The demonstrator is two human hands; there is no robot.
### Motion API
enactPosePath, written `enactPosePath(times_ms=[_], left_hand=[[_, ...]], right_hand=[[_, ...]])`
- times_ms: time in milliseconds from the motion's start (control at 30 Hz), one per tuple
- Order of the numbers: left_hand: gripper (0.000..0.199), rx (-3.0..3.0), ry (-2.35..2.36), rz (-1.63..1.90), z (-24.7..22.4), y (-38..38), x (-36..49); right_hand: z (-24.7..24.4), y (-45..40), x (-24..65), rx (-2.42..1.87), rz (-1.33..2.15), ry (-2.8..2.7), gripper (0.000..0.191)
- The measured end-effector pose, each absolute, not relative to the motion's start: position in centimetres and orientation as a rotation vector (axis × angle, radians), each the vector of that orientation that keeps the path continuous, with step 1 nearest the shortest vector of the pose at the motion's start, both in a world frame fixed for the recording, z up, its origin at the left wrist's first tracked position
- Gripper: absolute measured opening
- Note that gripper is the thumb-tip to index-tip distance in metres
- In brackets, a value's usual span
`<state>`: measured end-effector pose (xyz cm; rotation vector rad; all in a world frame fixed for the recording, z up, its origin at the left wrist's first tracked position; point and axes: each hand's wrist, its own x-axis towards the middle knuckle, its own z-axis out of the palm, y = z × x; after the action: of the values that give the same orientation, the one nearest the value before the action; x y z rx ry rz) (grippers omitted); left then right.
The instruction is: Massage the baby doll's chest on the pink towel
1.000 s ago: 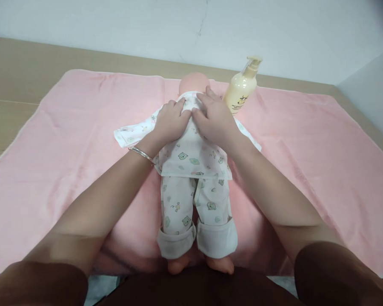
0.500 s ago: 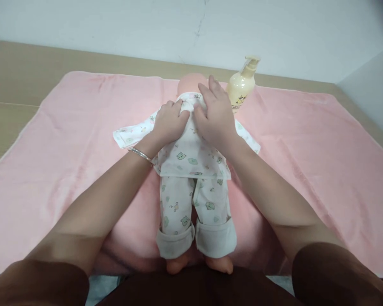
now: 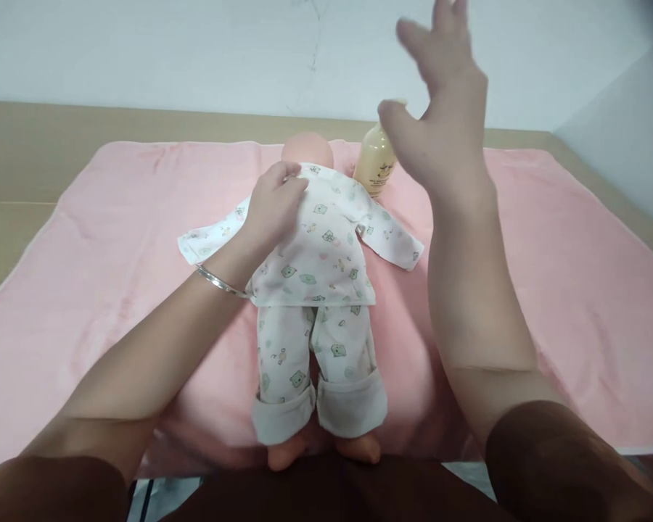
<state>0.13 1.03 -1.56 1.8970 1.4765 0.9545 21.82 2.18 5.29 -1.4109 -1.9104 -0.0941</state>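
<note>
A baby doll in a white pyjama shirt (image 3: 326,239) and matching trousers (image 3: 340,344) with turned-up cuffs lies with its feet toward me. Its bald head (image 3: 307,148) shows past the collar; no face is visible. My left hand (image 3: 275,199) is at the doll's shoulder near the collar, fingers curled over it with the thumb close by. Raised in the air to the right, my right hand (image 3: 443,109) is open, fingers spread and holding nothing. Behind its thumb stands a pale yellow pump bottle (image 3: 374,163), its pump mostly hidden.
Under the doll a pink blanket (image 3: 549,290) covers much of the wooden table (image 3: 19,156). A white wall (image 3: 196,58) rises behind the table's far edge. The doll's feet (image 3: 286,455) lie at the near edge, by my body.
My right hand has lifted off the doll's shirt and moved up and to the right, baring the right sleeve. My left hand stays at the shoulder. The view has shifted slightly.
</note>
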Motion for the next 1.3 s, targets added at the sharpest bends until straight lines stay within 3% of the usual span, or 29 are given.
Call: enactPosePath(times_ms=[100,200,300,367,500,633,700,967,1167,1300], left_hand=[[0.031,1.507,1.075,1.186,1.2,0.5,2.5],[0.024,1.227,0.935,1.154,3.7,2.2,5.2],[0.052,1.111,0.877,1.076,5.3,5.2,7.3],[0.072,1.014,0.811,1.081,5.6,7.3,8.4],[0.082,0.956,0.806,1.055,4.6,10.1,9.9],[0.089,0.841,0.650,1.061,3.7,10.5,10.7],[0.087,0.737,0.539,1.085,3.7,10.3,11.0],[0.078,0.486,0.415,1.097,4.8,8.0,10.2],[0.066,0.586,0.589,1.208,5.8,1.8,5.4],[0.070,0.655,0.629,1.191,5.7,-0.6,1.9]], right_hand=[[4.4,5.2,24.6,-1.412,-0.203,-1.835,0.099],[2.2,9.1,26.1,-1.476,-0.020,-1.751,0.108],[-0.9,12.4,26.7,-1.517,0.128,-1.734,0.112],[-3.0,14.3,26.9,-1.380,0.157,-1.701,0.104],[-5.5,17.6,27.4,-1.173,0.197,-1.730,0.104],[-5.7,20.4,28.0,-1.155,0.329,-1.598,0.069],[-5.8,20.9,28.1,-1.126,0.350,-1.549,0.061],[-6.2,16.4,26.2,-1.252,0.148,-1.616,0.079],[-3.0,10.1,23.8,-1.503,0.188,-1.810,0.094],[-0.6,6.7,22.2,-1.718,0.142,-1.866,0.100]])
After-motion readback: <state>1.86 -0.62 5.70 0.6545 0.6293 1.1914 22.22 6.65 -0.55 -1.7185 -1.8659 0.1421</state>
